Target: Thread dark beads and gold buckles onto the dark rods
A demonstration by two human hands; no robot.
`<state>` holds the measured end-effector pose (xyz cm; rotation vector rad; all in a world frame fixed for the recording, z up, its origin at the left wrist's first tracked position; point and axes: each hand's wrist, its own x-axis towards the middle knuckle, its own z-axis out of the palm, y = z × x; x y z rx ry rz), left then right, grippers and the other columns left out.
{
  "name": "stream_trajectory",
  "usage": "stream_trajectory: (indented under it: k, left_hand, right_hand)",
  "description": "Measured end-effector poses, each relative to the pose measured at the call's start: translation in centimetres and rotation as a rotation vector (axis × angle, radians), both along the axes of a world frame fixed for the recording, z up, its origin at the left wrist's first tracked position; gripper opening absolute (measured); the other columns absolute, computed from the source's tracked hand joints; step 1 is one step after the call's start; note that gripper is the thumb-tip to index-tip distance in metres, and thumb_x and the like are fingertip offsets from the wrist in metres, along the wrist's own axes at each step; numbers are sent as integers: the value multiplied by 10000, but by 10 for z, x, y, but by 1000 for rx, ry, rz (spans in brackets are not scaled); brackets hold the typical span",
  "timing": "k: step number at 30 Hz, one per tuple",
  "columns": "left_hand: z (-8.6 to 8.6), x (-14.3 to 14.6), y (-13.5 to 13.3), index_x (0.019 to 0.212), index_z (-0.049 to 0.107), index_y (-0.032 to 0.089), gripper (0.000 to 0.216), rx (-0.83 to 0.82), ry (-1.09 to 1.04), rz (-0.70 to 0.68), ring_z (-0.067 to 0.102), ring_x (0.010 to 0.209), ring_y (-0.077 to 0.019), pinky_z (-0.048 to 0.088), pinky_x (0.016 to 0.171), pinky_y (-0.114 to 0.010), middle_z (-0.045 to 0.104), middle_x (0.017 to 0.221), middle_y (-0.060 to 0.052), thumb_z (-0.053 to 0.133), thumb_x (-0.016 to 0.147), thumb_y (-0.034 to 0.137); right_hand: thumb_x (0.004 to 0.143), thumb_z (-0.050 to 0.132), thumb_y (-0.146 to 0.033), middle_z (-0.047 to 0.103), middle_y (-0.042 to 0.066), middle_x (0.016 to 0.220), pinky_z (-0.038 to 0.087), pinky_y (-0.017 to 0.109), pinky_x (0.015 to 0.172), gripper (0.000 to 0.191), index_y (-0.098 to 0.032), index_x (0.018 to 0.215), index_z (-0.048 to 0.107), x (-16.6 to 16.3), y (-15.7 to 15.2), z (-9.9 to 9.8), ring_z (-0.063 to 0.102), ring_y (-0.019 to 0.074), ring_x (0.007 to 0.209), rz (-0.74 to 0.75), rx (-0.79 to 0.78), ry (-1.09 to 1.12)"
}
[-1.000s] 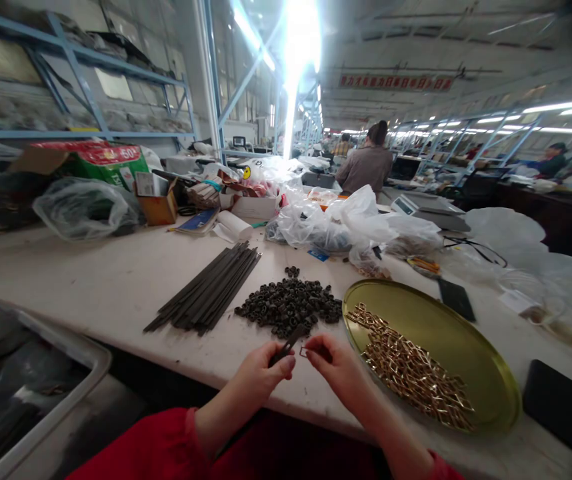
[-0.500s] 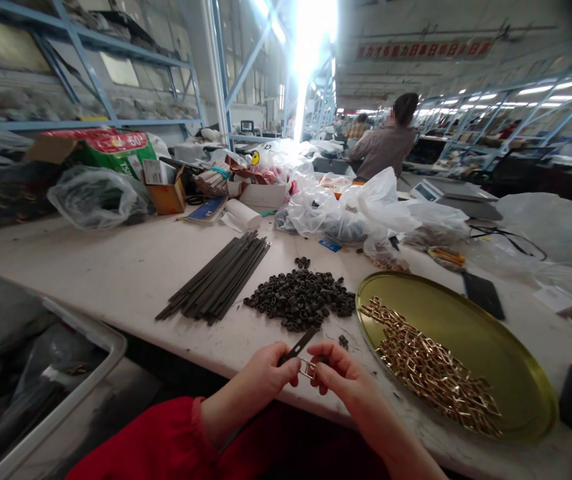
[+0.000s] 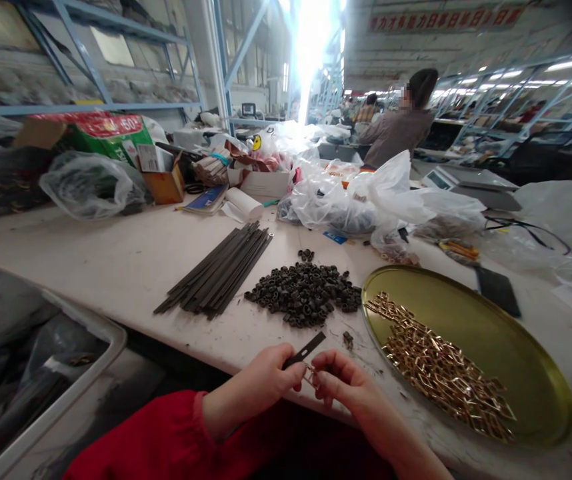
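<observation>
My left hand (image 3: 265,375) is closed around a dark flat strap (image 3: 310,348), whose slotted end sticks out past the thumb toward the upper right. Between my two hands sits a small gold buckle (image 3: 309,375). My right hand (image 3: 349,381) pinches the buckle from the right, and the left thumb lies against its other side. Just beyond the hands is a heap of small dark loops (image 3: 303,293). A bundle of similar dark straps (image 3: 216,270) lies to the left of it. Many gold buckles (image 3: 446,367) fill part of a round gold tray (image 3: 486,320) on the right.
Clear plastic bags (image 3: 346,200) crowd the back of the table. At the back left are a small cardboard box (image 3: 163,183) and a paper roll (image 3: 243,203). A plastic bin (image 3: 79,320) stands below the table's left edge. A person (image 3: 401,123) sits farther off.
The view has shifted a little. My hands remain together at the buckle, and the strap's slotted end points more to the right. A dark bit seen at my right fingertips no longer shows.
</observation>
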<state>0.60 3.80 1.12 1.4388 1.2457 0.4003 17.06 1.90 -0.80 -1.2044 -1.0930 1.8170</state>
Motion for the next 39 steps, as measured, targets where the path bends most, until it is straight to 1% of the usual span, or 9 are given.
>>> stream_trajectory:
  k: [3, 7, 13, 16, 19, 23, 28, 32, 39]
  left_hand:
    - [3, 1, 1, 691, 502, 163, 157, -20, -4, -8, 495, 614, -134, 350, 564, -229, 525, 622, 27, 441, 732, 302]
    - [7, 4, -1, 710, 529, 150, 173, -6, -53, 9, 505, 649, -141, 361, 601, -238, 556, 664, 9, 450, 728, 303]
    - [12, 7, -10, 706, 526, 157, 139, -102, -135, 127, 408, 516, -95, 313, 529, -219, 500, 571, 52, 484, 707, 289]
    - [11, 7, -14, 708, 512, 157, 158, -112, -180, 143, 403, 515, -88, 314, 527, -214, 498, 572, 54, 495, 714, 313]
    - [9, 8, -16, 703, 498, 150, 196, -63, -186, 132, 444, 572, -99, 335, 558, -218, 533, 626, 32, 517, 708, 345]
    - [7, 7, -17, 640, 464, 161, 204, 3, -50, 130, 422, 575, -103, 320, 540, -220, 476, 585, 47, 490, 721, 346]
    - [6, 5, -19, 651, 452, 169, 187, 117, 49, 23, 409, 580, -109, 292, 512, -220, 461, 598, 53, 457, 737, 335]
    - [7, 6, -22, 637, 432, 177, 189, 163, 145, -7, 412, 582, -115, 267, 498, -223, 467, 595, 48, 449, 747, 330]
    - [4, 5, -23, 654, 443, 179, 148, 185, 180, -18, 427, 585, -119, 260, 489, -225, 484, 608, 41, 432, 747, 293]
  right_hand:
    - [655, 692, -442, 575, -27, 618, 377, 237, 533, 307, -175, 722, 556, 3, 1, 0, 482, 104, 546, -14, -7, -32]
    - [634, 704, -456, 561, -38, 550, 362, 231, 503, 336, -178, 646, 516, -1, -1, -1, 473, 97, 502, -61, 4, -34]
    - [570, 746, -475, 601, -35, 566, 411, 245, 532, 411, -182, 783, 553, -15, -11, 5, 519, 107, 503, -267, -26, 59]
    - [559, 755, -474, 628, -11, 605, 431, 255, 540, 400, -177, 747, 563, -18, -14, 7, 541, 116, 516, -281, -16, 66]
    - [557, 760, -467, 621, -17, 588, 441, 257, 553, 390, -174, 728, 567, -17, -17, 6, 551, 119, 528, -289, -1, 68]
    - [567, 749, -479, 608, -24, 572, 431, 244, 547, 382, -166, 699, 575, -13, -21, 6, 537, 108, 521, -219, -19, 32]
    - [628, 696, -497, 575, -33, 527, 385, 214, 479, 366, -153, 672, 580, -8, -25, 2, 495, 89, 474, -92, 24, -88]
    - [650, 669, -503, 581, -30, 567, 400, 220, 478, 357, -159, 668, 576, -8, -27, -5, 503, 90, 472, -77, 56, -125]
    - [681, 618, -532, 564, -30, 531, 381, 218, 452, 379, -163, 616, 562, -11, -28, -15, 486, 90, 452, -49, 74, -185]
